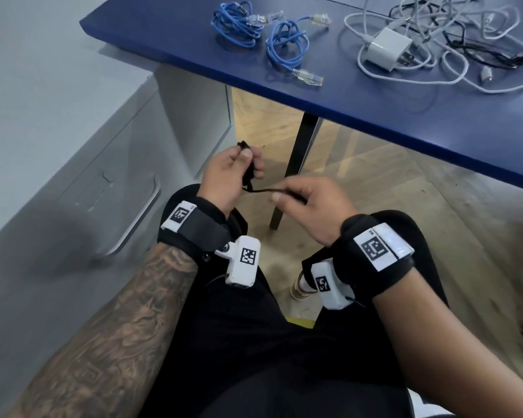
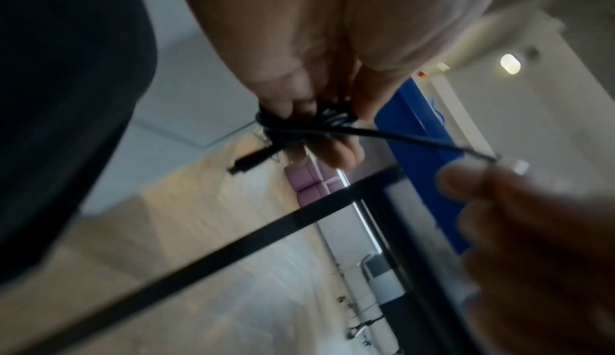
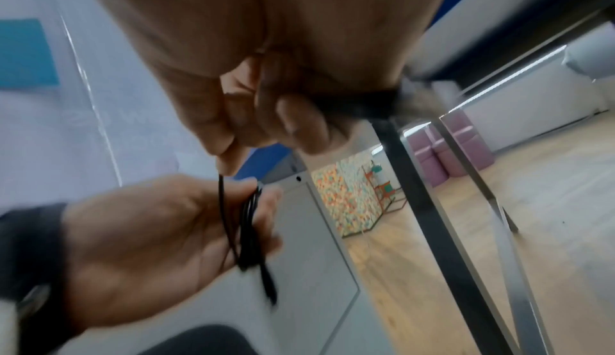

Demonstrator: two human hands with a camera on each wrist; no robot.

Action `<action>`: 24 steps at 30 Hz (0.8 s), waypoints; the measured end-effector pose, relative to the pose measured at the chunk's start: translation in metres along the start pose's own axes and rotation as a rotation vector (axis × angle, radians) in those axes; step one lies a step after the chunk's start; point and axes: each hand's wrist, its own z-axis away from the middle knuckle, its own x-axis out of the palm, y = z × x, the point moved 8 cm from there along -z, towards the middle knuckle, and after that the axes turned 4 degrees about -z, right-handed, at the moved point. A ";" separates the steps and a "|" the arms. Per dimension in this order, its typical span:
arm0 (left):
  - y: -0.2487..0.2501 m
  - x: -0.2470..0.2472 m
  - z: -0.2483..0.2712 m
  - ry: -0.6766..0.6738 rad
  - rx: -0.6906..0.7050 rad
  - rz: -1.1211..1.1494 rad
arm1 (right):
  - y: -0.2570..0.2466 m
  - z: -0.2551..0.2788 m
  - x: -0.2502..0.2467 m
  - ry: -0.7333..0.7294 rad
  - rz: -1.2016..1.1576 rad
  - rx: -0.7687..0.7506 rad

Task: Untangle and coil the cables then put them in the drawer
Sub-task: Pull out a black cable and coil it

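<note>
A thin black cable (image 1: 248, 176) is bunched into a small coil in my left hand (image 1: 233, 173), whose fingers and thumb curl round it above my lap. In the left wrist view the black cable (image 2: 299, 129) is wound round itself, with a plug end sticking out below. A free strand runs right to my right hand (image 1: 302, 197), which pinches it between thumb and fingertips. The right wrist view shows the strand (image 3: 221, 187) leaving that pinch toward the coil (image 3: 249, 229) in the left palm. The grey drawer unit (image 1: 109, 188) stands to my left, drawer front closed.
On the blue table (image 1: 375, 95) lie two coiled blue network cables (image 1: 239, 25) (image 1: 287, 46) and a tangle of white and black cables (image 1: 453, 46) with a white charger (image 1: 385, 49). A black table leg (image 1: 293, 173) stands just beyond my hands over wooden floor.
</note>
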 end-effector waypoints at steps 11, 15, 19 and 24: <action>0.005 0.061 0.040 -0.551 -0.311 0.236 | 0.022 -0.003 -0.022 0.127 -0.302 0.066; 0.005 0.060 0.043 -0.563 -0.363 0.307 | 0.020 -0.004 -0.020 0.118 -0.363 0.049; 0.004 0.056 0.039 -0.492 -0.323 0.194 | 0.028 -0.006 -0.019 0.097 -0.327 0.063; 0.012 0.047 0.029 -0.354 -0.101 -0.122 | 0.029 -0.002 -0.025 0.122 -0.292 0.073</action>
